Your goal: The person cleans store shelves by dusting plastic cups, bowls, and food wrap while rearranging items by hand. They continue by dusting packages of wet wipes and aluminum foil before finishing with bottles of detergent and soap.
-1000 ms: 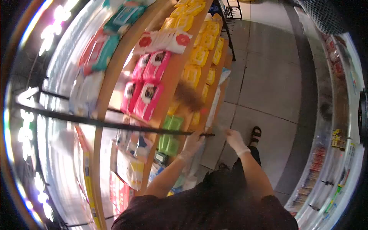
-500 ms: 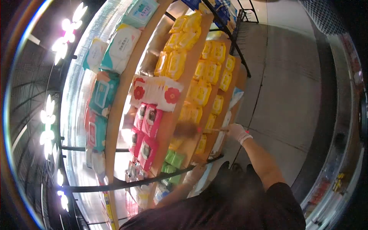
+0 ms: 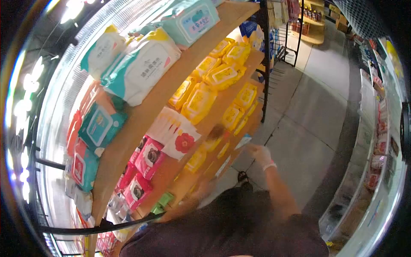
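My right hand [image 3: 261,156], in a thin pale glove, is closed around the handle of a duster out over the aisle side of the shelves. The duster's fluffy brown head [image 3: 215,132] is blurred and lies among yellow wipe packs [image 3: 197,159] on a lower shelf. My left hand [image 3: 199,191] is near the shelf edge, low in the view; motion smears its fingers. Beside it are green packs [image 3: 162,202]. Above are pink packs [image 3: 149,157] and a white pack with a red flower [image 3: 184,142].
Wooden shelves [image 3: 141,100] in a black metal frame [image 3: 266,64] stand on my left, holding white and teal wipe packs [image 3: 147,64]. A grey floor aisle [image 3: 295,128] runs along the right, with a long goods case [image 3: 355,171] beyond it. Farther shelves [image 3: 311,36] hold bottles.
My view has shifted and turned, showing the upper packs larger and more of the aisle ahead. The duster head has moved along the lower yellow packs. My left hand has become blurred.
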`<state>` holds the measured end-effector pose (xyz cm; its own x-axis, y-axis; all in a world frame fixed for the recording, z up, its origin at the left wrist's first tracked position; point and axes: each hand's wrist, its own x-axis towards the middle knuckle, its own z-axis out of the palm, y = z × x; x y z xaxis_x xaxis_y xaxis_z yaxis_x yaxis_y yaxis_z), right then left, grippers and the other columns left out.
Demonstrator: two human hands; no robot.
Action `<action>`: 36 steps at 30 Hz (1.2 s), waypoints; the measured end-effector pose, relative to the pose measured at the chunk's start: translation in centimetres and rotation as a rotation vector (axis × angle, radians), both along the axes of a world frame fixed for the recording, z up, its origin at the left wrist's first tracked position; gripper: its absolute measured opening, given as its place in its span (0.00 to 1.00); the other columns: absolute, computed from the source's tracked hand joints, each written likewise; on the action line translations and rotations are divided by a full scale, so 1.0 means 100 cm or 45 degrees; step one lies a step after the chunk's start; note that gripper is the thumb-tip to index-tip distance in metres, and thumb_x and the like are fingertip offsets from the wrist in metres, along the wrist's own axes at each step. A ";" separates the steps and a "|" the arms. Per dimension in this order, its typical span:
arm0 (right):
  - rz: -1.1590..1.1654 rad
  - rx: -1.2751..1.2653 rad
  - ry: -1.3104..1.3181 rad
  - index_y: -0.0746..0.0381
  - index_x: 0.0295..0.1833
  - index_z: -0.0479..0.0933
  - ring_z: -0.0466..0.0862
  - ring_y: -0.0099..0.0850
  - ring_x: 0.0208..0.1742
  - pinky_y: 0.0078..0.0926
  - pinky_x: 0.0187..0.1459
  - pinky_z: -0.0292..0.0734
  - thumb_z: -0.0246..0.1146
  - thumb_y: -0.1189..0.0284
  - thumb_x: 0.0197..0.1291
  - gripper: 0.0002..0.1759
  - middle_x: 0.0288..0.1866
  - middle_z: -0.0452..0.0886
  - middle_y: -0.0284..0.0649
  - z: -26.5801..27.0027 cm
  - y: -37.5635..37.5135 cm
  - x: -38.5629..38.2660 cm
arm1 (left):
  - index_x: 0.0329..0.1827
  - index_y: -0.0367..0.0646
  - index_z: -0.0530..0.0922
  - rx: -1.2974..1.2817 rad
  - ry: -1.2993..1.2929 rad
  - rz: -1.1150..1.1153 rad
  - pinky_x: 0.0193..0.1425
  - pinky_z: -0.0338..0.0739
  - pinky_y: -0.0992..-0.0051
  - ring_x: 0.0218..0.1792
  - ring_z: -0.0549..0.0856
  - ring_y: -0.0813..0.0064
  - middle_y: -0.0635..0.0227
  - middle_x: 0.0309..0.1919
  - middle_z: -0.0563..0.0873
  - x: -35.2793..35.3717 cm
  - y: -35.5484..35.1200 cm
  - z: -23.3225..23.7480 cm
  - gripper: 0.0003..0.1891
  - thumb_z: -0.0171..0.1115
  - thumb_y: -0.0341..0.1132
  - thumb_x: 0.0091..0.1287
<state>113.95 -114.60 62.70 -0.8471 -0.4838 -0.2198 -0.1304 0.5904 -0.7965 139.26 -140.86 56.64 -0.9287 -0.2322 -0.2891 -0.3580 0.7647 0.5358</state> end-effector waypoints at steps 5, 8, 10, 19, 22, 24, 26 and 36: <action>-0.788 -0.419 -0.212 0.52 0.55 0.80 0.86 0.38 0.42 0.33 0.45 0.78 0.59 0.60 0.62 0.18 0.45 0.85 0.44 -0.024 0.003 -0.052 | 0.50 0.40 0.79 0.412 -0.253 0.276 0.49 0.77 0.65 0.44 0.83 0.61 0.56 0.42 0.85 -0.099 0.017 0.088 0.16 0.55 0.41 0.66; -0.162 -0.143 0.093 0.55 0.56 0.80 0.86 0.36 0.41 0.31 0.43 0.78 0.60 0.61 0.63 0.18 0.43 0.85 0.46 -0.027 0.021 -0.058 | 0.49 0.40 0.79 0.305 -0.149 0.168 0.53 0.76 0.65 0.48 0.83 0.58 0.52 0.48 0.83 -0.131 0.007 0.057 0.16 0.54 0.40 0.65; -0.252 -0.075 0.017 0.54 0.55 0.80 0.85 0.38 0.42 0.33 0.44 0.78 0.60 0.61 0.62 0.18 0.44 0.85 0.48 -0.027 0.040 -0.082 | 0.51 0.40 0.80 0.080 -0.162 0.054 0.55 0.76 0.67 0.49 0.83 0.60 0.52 0.48 0.83 -0.150 0.018 0.066 0.17 0.55 0.41 0.66; -0.309 -0.147 -0.029 0.52 0.53 0.81 0.82 0.49 0.44 0.43 0.44 0.76 0.56 0.59 0.63 0.17 0.42 0.82 0.53 -0.006 0.060 -0.200 | 0.57 0.39 0.78 0.187 -0.469 0.095 0.61 0.72 0.68 0.54 0.81 0.62 0.55 0.52 0.83 -0.175 0.107 0.056 0.24 0.52 0.49 0.70; -0.353 -0.055 -0.023 0.52 0.54 0.80 0.82 0.49 0.44 0.43 0.44 0.76 0.56 0.60 0.63 0.17 0.41 0.82 0.52 -0.010 0.085 -0.241 | 0.58 0.41 0.78 0.265 -0.567 0.022 0.63 0.70 0.69 0.56 0.80 0.63 0.58 0.54 0.83 -0.184 0.145 0.052 0.23 0.52 0.49 0.70; -0.322 -0.035 -0.023 0.51 0.55 0.79 0.82 0.50 0.43 0.43 0.44 0.76 0.54 0.61 0.63 0.17 0.41 0.83 0.50 -0.022 0.113 -0.266 | 0.58 0.41 0.78 0.185 -0.552 0.042 0.63 0.69 0.69 0.56 0.80 0.65 0.59 0.54 0.83 -0.191 0.167 0.047 0.22 0.52 0.48 0.70; -0.270 -0.082 -0.015 0.52 0.56 0.79 0.82 0.50 0.44 0.43 0.45 0.76 0.54 0.62 0.64 0.17 0.40 0.83 0.49 -0.052 0.151 -0.272 | 0.58 0.46 0.78 0.376 -0.525 0.109 0.63 0.70 0.66 0.57 0.79 0.59 0.58 0.53 0.83 -0.199 0.199 0.064 0.21 0.53 0.48 0.69; 0.016 0.378 -0.188 0.61 0.53 0.77 0.79 0.51 0.51 0.45 0.50 0.73 0.54 0.58 0.66 0.20 0.46 0.79 0.54 -0.220 0.374 -0.078 | 0.57 0.44 0.79 0.908 -0.513 0.672 0.51 0.78 0.67 0.45 0.84 0.64 0.53 0.46 0.85 -0.138 0.261 0.003 0.21 0.52 0.49 0.69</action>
